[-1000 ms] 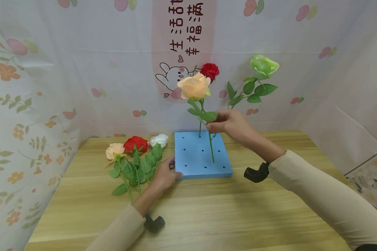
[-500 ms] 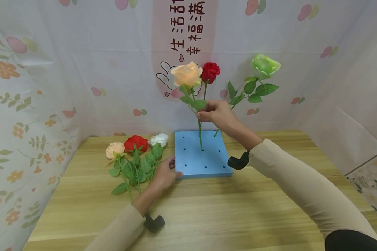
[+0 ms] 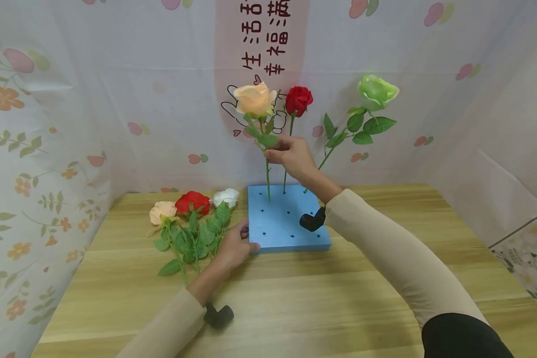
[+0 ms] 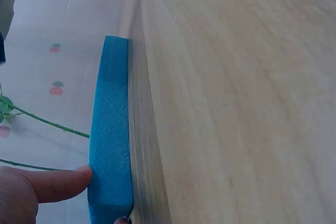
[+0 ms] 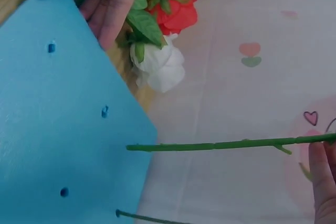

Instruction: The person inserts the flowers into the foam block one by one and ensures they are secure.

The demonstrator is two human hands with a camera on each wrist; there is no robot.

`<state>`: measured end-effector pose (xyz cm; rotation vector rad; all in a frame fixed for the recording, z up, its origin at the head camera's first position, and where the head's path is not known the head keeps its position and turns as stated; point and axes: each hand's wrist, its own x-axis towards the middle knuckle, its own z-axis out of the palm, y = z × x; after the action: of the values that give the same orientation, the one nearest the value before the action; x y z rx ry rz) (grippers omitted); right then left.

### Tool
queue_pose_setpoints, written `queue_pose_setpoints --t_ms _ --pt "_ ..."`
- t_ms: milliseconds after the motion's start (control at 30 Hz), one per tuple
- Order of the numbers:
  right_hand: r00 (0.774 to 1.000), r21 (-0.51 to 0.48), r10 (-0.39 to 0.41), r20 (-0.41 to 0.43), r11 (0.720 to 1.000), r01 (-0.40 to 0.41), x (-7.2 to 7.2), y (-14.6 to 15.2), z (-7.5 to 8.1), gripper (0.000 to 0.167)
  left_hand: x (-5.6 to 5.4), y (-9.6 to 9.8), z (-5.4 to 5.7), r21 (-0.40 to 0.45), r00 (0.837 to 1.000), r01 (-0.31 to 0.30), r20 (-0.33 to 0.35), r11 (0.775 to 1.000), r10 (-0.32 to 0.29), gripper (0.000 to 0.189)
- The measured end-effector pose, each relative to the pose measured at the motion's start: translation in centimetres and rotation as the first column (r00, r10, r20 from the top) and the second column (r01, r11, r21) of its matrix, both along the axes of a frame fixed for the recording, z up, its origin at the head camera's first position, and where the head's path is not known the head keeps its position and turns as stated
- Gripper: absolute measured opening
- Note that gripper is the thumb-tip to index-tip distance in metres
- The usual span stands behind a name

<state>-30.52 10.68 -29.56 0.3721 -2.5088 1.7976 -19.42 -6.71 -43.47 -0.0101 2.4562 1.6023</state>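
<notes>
My right hand (image 3: 297, 160) pinches the green stem of a peach artificial rose (image 3: 255, 100), bloom up, by the back left of a blue foam board (image 3: 275, 223). The stem's lower end (image 5: 129, 147) points at the board near its back-left corner; whether it touches cannot be told. A red rose (image 3: 299, 101) and a green rose (image 3: 378, 92) stand in the board's back row, the green one leaning right. At the front-left corner my left hand (image 3: 233, 249) grips the board, its thumb (image 4: 65, 184) on the top edge.
Left of the board lie another peach rose (image 3: 163, 213), a red rose (image 3: 192, 203) and a white rose (image 3: 225, 197), their leaves beside my left hand. Several small holes dot the board. A printed cloth (image 3: 174, 89) hangs behind the wooden table (image 3: 295, 308).
My right hand has carried the peach rose leftward and back, from over the board's front right to its back left. My left hand stays on the board's corner.
</notes>
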Motion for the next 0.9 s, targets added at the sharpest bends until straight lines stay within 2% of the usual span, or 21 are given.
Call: queue_pose_setpoints --t_ms 200,400,900 --pt "1.0 -0.032 0.001 -0.028 0.999 -0.002 -1.5 -1.1 -1.2 0.018 0.0 0.0 0.0 0.008 1.0 -0.001 0.005 1.0 0.001 0.072" --pt "0.998 -0.074 -0.002 -0.057 0.997 -0.002 -2.3 -1.8 -1.5 0.017 -0.1 0.1 0.0 0.012 1.0 -0.009 0.009 1.0 0.009 0.072" --pt "0.999 -0.006 -0.017 -0.049 1.0 0.017 -2.8 -2.3 -2.5 0.014 0.0 0.1 0.1 0.007 1.0 -0.016 0.009 1.0 0.016 0.072"
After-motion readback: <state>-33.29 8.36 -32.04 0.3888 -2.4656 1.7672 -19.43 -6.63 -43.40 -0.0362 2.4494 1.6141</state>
